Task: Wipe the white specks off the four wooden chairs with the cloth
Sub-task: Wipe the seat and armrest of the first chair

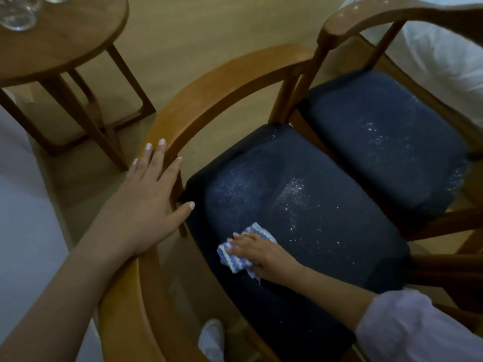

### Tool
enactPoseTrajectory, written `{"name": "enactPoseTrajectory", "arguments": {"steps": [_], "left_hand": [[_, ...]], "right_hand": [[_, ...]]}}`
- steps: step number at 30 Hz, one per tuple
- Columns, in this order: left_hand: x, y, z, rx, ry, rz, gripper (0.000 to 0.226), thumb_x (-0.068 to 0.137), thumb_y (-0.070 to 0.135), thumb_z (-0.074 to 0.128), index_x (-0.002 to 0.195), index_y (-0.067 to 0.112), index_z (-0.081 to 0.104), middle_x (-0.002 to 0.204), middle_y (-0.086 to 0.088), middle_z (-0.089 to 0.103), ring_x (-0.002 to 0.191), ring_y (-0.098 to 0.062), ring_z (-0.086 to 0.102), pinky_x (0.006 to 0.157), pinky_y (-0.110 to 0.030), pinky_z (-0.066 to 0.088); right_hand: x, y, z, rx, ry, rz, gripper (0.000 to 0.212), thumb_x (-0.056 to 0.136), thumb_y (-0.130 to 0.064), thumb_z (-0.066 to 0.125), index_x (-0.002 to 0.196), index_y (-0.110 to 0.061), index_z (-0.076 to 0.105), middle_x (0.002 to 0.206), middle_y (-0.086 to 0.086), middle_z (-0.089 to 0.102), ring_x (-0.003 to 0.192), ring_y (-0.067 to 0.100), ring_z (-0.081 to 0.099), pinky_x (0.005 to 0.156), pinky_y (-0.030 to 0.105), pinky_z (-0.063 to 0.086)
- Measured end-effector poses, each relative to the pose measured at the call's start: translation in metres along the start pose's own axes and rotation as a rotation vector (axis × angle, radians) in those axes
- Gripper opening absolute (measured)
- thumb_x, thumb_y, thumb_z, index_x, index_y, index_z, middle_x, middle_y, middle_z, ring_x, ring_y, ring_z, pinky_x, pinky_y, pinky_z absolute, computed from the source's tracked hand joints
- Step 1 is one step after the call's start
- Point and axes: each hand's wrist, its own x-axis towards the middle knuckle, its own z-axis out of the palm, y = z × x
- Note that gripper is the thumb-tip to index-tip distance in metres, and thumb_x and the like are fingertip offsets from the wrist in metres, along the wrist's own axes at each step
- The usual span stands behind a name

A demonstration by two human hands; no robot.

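Pressing striped cloth (233,258) w/ flat fingers, right hand (257,253) works near chair (334,246) seat beside white specks (296,190); left hand (150,197), fingers spread, rests on armrest (209,95). 2nd chair (379,131) adjacent.

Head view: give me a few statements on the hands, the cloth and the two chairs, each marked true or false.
1. The right hand presses the striped cloth on the dark seat of the near chair. True.
2. The left hand holds the cloth too. False: it rests flat on the near chair's wooden arm rail, apart from the cloth.
3. The seat of the far chair is free of specks. False: white specks are scattered on it.
4. Glassware stands on the round table. True.
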Motion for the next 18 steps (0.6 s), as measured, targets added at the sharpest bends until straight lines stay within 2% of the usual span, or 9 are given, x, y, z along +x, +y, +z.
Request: {"name": "enactPoseTrajectory", "arguments": {"steps": [3,6,9,11,13,14,16,18], "left_hand": [[0.001,0.001,0.0,0.023,0.017,-0.006,0.081,0.09,0.056,0.037,0.146,0.028,-0.014,0.15,-0.001,-0.031,0.131,-0.011,-0.031,0.106,-0.03,-0.01],[0.004,0.006,-0.001,0.085,0.024,-0.008,0.082,0.091,0.055,0.039,0.145,0.029,-0.017,0.15,-0.003,-0.029,0.129,-0.014,-0.029,0.105,-0.032,-0.007],[0.01,0.01,-0.002,0.149,0.034,-0.01,0.084,0.09,0.056,0.04,0.143,0.028,-0.019,0.154,-0.012,-0.019,0.129,-0.019,-0.027,0.105,-0.036,-0.008],[0.017,0.011,-0.003,0.188,0.088,0.057,0.083,0.089,0.053,0.045,0.147,0.02,-0.004,0.155,-0.015,-0.006,0.136,-0.023,-0.016,0.108,-0.04,-0.002],[0.029,0.019,-0.006,0.267,0.161,0.15,0.079,0.083,0.045,0.056,0.146,0.008,0.026,0.153,-0.02,0.017,0.141,-0.031,0.007,0.11,-0.046,0.01],[0.035,0.025,-0.009,0.292,0.184,0.177,0.078,0.082,0.043,0.057,0.145,0.005,0.03,0.152,-0.021,0.02,0.142,-0.034,0.011,0.111,-0.047,0.011],[0.048,0.038,-0.01,0.236,0.108,0.195,0.079,0.091,0.046,0.045,0.149,0.007,0.009,0.157,-0.016,0.001,0.145,-0.03,-0.004,0.115,-0.041,0.0],[0.064,0.05,-0.005,0.192,-0.086,0.172,0.078,0.096,0.048,0.034,0.149,0.011,-0.009,0.157,-0.011,-0.015,0.143,-0.025,-0.017,0.115,-0.036,-0.008]], "right_hand": [[-0.026,-0.005,0.0,-0.068,-0.058,-0.059,0.069,0.081,-0.005,0.067,0.143,-0.018,0.041,0.149,0.003,0.042,0.144,0.016,0.027,0.118,0.035,0.021],[-0.02,0.001,-0.002,-0.138,-0.066,-0.06,0.063,0.083,-0.016,0.057,0.143,-0.018,0.038,0.15,0.004,0.04,0.145,0.013,0.021,0.119,0.033,0.017],[-0.003,0.012,-0.005,-0.203,-0.005,-0.028,0.071,0.076,-0.009,0.064,0.141,-0.019,0.038,0.147,0.005,0.044,0.143,0.014,0.025,0.118,0.035,0.022],[0.006,0.02,-0.009,-0.199,0.097,0.062,0.08,0.069,0.0,0.073,0.14,-0.018,0.041,0.145,0.006,0.047,0.141,0.016,0.029,0.119,0.032,0.019],[0.013,0.03,-0.015,-0.181,0.195,0.148,0.078,0.07,0.004,0.073,0.139,-0.017,0.044,0.144,0.006,0.048,0.141,0.016,0.03,0.118,0.029,0.017],[0.015,0.035,-0.018,-0.176,0.23,0.174,0.076,0.071,0.005,0.072,0.138,-0.016,0.045,0.144,0.006,0.047,0.141,0.016,0.031,0.117,0.031,0.021],[0.018,0.043,-0.024,-0.176,0.277,0.206,0.073,0.071,0.005,0.072,0.138,-0.015,0.048,0.145,0.005,0.047,0.141,0.017,0.032,0.115,0.035,0.027],[0.021,0.049,-0.031,-0.192,0.333,0.263,0.073,0.069,0.006,0.074,0.136,-0.014,0.051,0.144,0.005,0.049,0.139,0.019,0.036,0.112,0.039,0.032]]}}
